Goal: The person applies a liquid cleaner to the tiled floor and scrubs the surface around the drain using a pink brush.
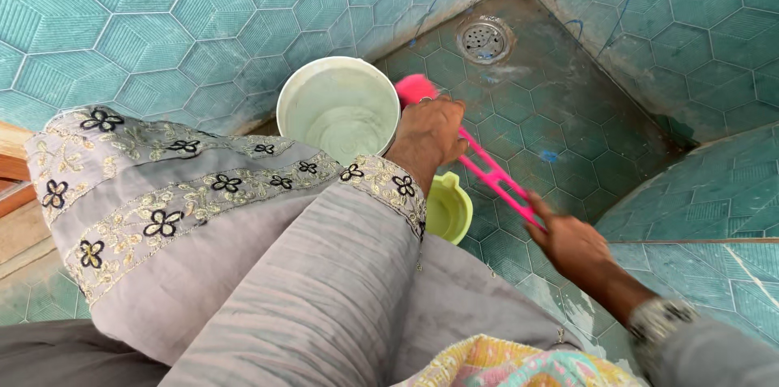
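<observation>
Teal hexagon-tiled floor [568, 111] with drain [484, 38]; left hand [434, 131] and right hand [568, 241] both grip a pink brush [495, 176] beside a white bucket [338, 107]

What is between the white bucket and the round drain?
In the head view, the pink brush's fluffy head lies between the white bucket and drain.

Soft even daylight, faint shadows, slight motion blur, mild edge distortion.
</observation>
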